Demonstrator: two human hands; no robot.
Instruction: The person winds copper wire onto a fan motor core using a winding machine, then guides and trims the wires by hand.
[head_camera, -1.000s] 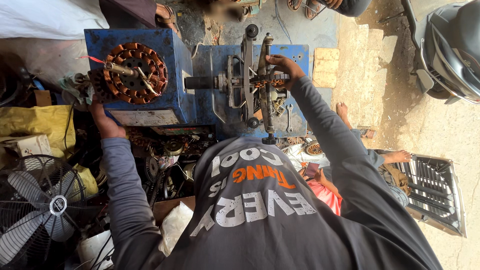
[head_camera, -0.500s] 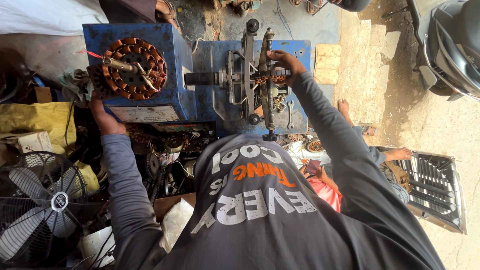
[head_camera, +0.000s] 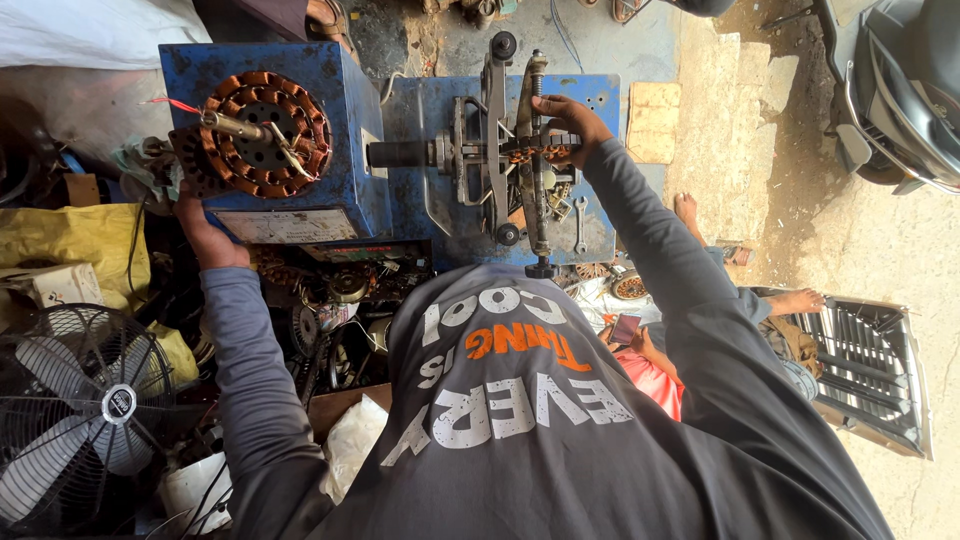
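Blue metal winding machine (head_camera: 400, 190), paint worn and scuffed, standing amid clutter in front of the person. On its left box sits a round stator (head_camera: 262, 133) ringed with copper-coloured coils, a metal rod across its centre and a red wire at its upper left. A dark shaft runs right from the box to an upright metal frame (head_camera: 510, 150) carrying copper wire. Left hand (head_camera: 205, 235) rests against the lower left corner of the box, fingers curled there; whether it grips cannot be told. Right hand (head_camera: 568, 122) is closed around the frame's wound bar. A black fan (head_camera: 85, 410) stands at lower left, a grey grille (head_camera: 868, 370) lies at right.
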